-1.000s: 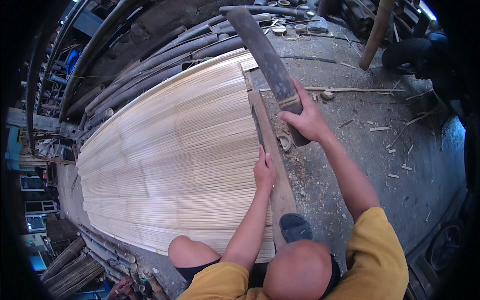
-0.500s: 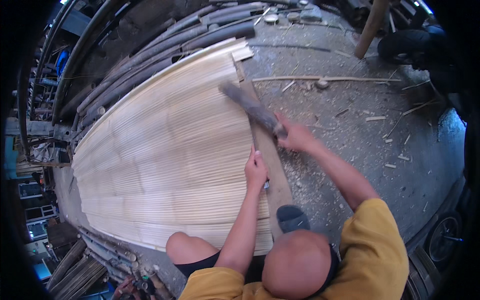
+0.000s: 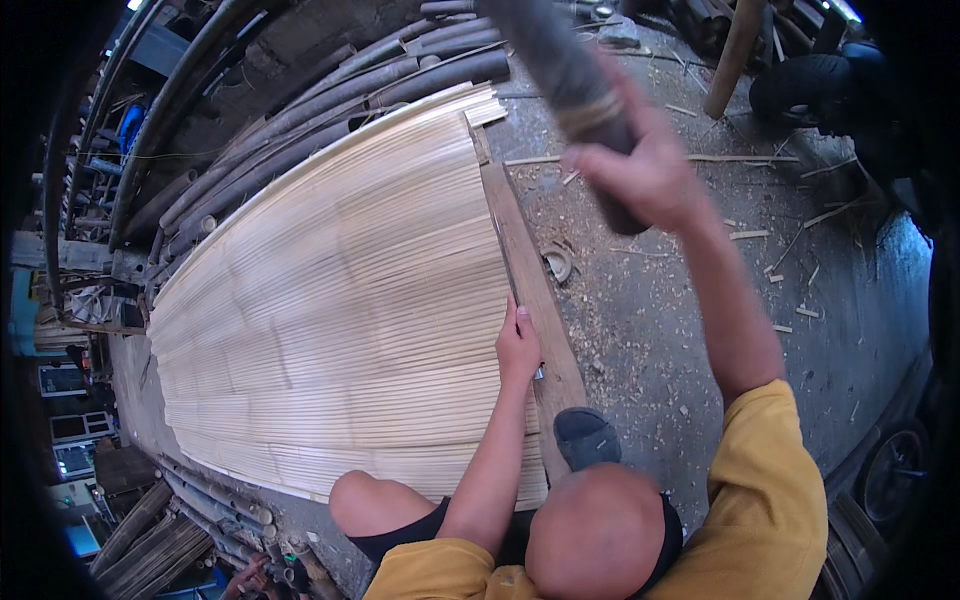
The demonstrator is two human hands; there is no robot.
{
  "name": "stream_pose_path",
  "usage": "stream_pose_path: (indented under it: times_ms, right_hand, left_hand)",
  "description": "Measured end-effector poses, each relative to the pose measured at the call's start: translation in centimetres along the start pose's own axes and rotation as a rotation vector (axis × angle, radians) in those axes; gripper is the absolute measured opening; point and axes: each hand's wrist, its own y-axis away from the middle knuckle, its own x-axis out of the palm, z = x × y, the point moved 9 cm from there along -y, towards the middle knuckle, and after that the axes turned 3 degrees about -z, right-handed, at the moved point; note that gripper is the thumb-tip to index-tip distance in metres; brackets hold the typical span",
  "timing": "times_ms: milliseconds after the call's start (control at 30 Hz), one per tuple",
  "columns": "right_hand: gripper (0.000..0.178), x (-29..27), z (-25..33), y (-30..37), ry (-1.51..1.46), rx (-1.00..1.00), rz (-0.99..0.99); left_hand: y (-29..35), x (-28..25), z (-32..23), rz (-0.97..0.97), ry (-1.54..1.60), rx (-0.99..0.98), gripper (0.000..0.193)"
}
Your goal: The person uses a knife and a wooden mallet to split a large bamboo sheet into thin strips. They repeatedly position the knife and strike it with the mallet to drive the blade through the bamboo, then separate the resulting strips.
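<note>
Right hand wrapped round thick dark club, likely stiff, heavy; best held near lower end. Left hand clenched on knife, probably rigid, beside slat mat.

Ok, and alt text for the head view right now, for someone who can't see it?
A person's right hand holds up a thick, dark, club-like piece, blurred, while the left hand grips a slim, dark, blade-like tool along the edge of a wide, pale slatted mat. A wooden plank runs along that edge; chips litter the grey floor to the right.
</note>
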Motion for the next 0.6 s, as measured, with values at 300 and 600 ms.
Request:
stream_pose_path:
  times_ms: [300, 600]
  right_hand:
    - [0.066, -1.0, -2.9, 2.8, -0.073, -0.233, -0.305]
    - [0.099, 8.2, -12.0, 7.8, 0.179, 0.202, 0.233]
  left_hand:
    - [-1.3, -1.2, 2.9, -0.054, 0.167, 0.079, 0.054]
    - [-1.3, -0.2, 0.5, -0.041, 0.175, 0.09, 0.052]
